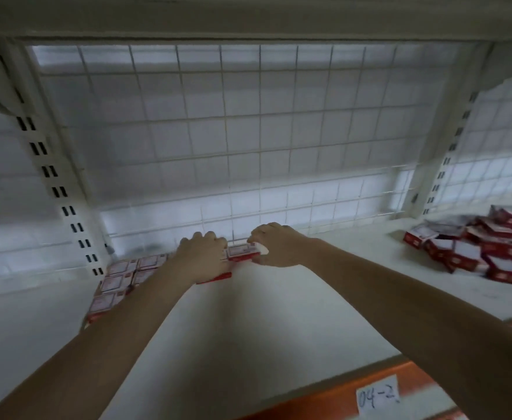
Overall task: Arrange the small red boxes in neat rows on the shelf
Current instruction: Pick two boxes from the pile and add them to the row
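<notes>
- Right hand (274, 245): thumb and fingers pinch one small red box (242, 252) by its right end, at the back of the shelf (279, 313), close to the wire grid panel (218, 131)
- Left hand (203, 253): fingers curled down over boxes just left of that one; a red edge shows under its heel; whether it grips or only presses, cannot tell
- Held box lies flat, long axis left-right, along the back edge; its left end meets or nearly meets the boxes under the left hand
- Arranged rows (118, 283) run from the left upright (51, 177) toward centre, partly hidden by the left forearm
- Judgement: the box needs to slide left to close the row, so the gap lies left of the right-hand grip, with the left hand as stop
- Loose pile (476, 250) of red boxes sits well apart, far right, nearer the right arm; most of the task remains
- Orange shelf lip carries a label (377, 395) reading roughly "04-2"
</notes>
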Available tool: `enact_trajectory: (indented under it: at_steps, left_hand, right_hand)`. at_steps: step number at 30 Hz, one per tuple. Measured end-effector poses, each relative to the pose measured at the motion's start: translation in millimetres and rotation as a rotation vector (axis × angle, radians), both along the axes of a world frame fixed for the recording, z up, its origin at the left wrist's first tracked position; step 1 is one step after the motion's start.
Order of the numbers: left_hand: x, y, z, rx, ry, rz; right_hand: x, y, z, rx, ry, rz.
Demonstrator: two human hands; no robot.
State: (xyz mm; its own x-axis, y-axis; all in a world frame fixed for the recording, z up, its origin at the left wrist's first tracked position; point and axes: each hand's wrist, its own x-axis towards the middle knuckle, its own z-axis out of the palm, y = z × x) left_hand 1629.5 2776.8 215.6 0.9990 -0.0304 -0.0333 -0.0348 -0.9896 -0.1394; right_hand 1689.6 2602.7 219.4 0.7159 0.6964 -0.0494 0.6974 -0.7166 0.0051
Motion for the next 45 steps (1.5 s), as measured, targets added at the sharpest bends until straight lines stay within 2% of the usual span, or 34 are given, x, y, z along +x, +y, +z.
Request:
enact_trajectory:
  at_steps: [7,13,19,25,30,35,40,45]
  left_hand:
    - [59.5,-133.0,-4.5,-0.026,0.046,-0.181]
    - [88.2,-256.1,3.8,-0.076,0.017,-0.336]
    - [113.9,-360.9,16.1,-0.165,-0.043,-0.432]
    - [132.0,-443.2,23.4,-0.185,-0.062,-0.471]
    - [149.6,-490.3,20.7,-0.207,-0.026,-0.418]
    - [165.8,-518.3,10.8,-0.255,0.092,-0.334]
    - [174.8,-526.7,8.3,-0.346,0.202,-0.313]
    - [188.7,-522.9,18.2,-0.269,0.294,-0.315]
  right_hand:
    - [21.0,-145.6,5.7,-0.067,-0.007,-0.334]
    - [23.7,-276.4,6.4,-0.026,-0.036,-0.568]
    - [34.0,-378.1,22.1,0.088,-0.03,-0.641]
    - [54.7,-451.6,28.7,0.08,-0.063,-0.627]
    - [70.9,-506.8,24.8,0.065,-0.07,-0.627]
    - [79.0,-545.8,16.4,0.082,-0.01,-0.677]
    - [85.2,-562.8,-0.4,0.202,0.111,-0.759]
    - [94.5,-564.5,-11.7,0.324,0.15,-0.793]
